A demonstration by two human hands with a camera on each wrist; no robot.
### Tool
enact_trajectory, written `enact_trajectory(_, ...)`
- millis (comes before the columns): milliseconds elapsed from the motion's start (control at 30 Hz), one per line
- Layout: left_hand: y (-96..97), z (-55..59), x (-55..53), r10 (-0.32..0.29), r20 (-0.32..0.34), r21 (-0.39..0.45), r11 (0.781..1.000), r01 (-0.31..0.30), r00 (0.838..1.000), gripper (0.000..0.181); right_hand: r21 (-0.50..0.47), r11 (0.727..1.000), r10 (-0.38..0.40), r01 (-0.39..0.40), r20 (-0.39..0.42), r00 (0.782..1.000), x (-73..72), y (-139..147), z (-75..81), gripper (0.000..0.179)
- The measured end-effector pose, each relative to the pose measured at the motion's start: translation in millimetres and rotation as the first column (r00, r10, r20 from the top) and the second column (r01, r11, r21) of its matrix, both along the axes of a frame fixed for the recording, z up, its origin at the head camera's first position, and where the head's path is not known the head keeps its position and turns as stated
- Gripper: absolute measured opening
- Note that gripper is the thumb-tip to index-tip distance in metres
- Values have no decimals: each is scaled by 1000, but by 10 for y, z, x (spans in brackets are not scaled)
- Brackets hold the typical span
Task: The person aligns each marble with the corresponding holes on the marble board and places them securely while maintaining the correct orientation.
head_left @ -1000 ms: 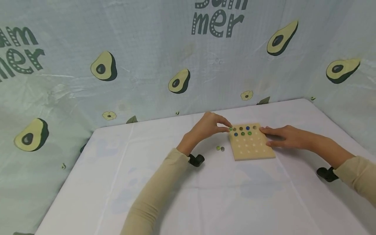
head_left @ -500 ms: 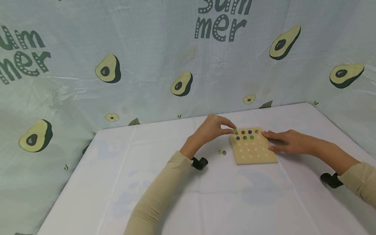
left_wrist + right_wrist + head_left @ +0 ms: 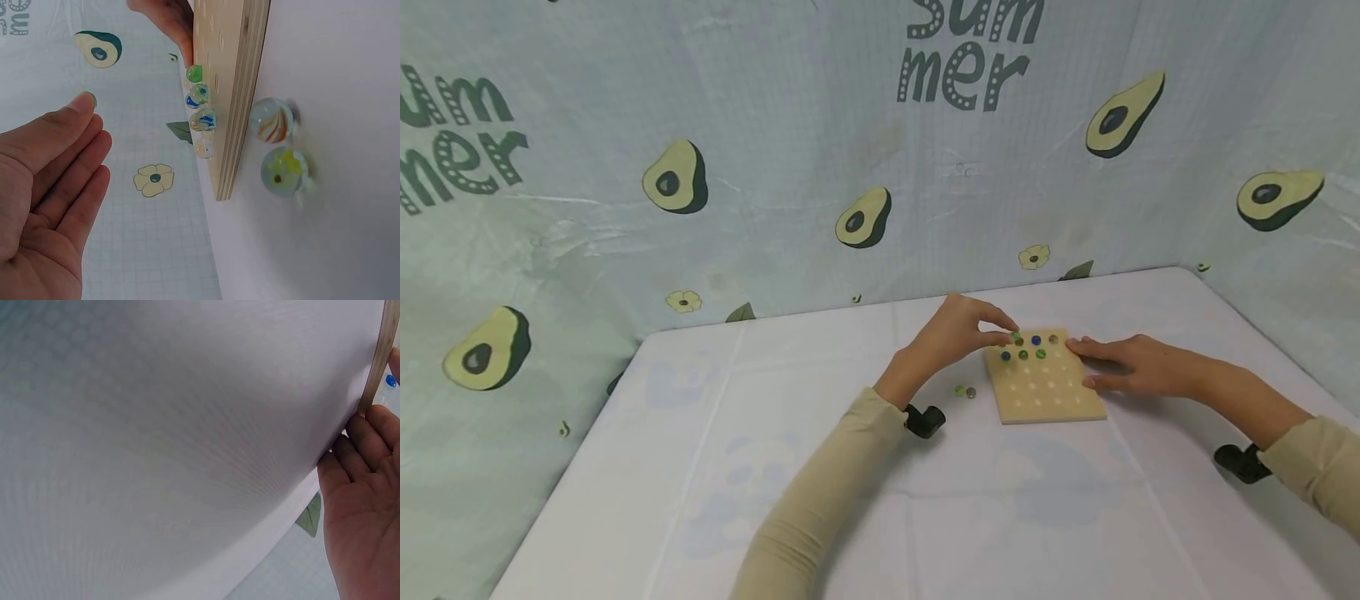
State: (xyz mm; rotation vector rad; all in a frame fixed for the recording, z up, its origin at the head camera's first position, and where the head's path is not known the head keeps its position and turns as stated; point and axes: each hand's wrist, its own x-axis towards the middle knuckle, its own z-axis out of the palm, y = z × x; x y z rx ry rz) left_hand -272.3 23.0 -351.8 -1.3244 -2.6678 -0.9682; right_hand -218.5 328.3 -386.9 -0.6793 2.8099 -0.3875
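Observation:
My left hand (image 3: 958,333) pinches a green marble (image 3: 1017,336) between thumb and fingers, over the far row of a square wooden board (image 3: 1051,400) with rows of hollows. In the left wrist view only a sliver of that marble (image 3: 93,99) shows past the thumb. Several glass marbles sit in the board's two far rows, among them a blue marble (image 3: 1036,340) and a clear marble (image 3: 1053,339). My right hand (image 3: 1138,364) rests against the board's right edge, thumb and index finger spread apart. Its fingertips touch the edge (image 3: 378,362) in the right wrist view.
Left of the board, a yellow marble (image 3: 284,172) and an orange-swirled marble (image 3: 273,120) lie on the white-covered table (image 3: 850,500). An avocado-print curtain (image 3: 760,167) hangs behind. Each wrist carries a small black camera (image 3: 927,422).
My left hand has moved right along the board's far row, from its left corner, with the green marble pinched. The right hand stays at the board's edge. The head view has shifted slightly.

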Motion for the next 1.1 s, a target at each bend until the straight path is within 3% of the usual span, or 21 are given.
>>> enact_trajectory(700, 288, -104, -48, -28, 9, 18, 999, 28, 1000, 20, 8, 1000, -7, 7, 22, 1000, -20, 2, 36, 76)
enact_trajectory(1100, 453, -165, -44, -15, 31, -92, 996, 18, 999, 22, 3, 1000, 26, -26, 5, 1000, -27, 16, 38, 73)
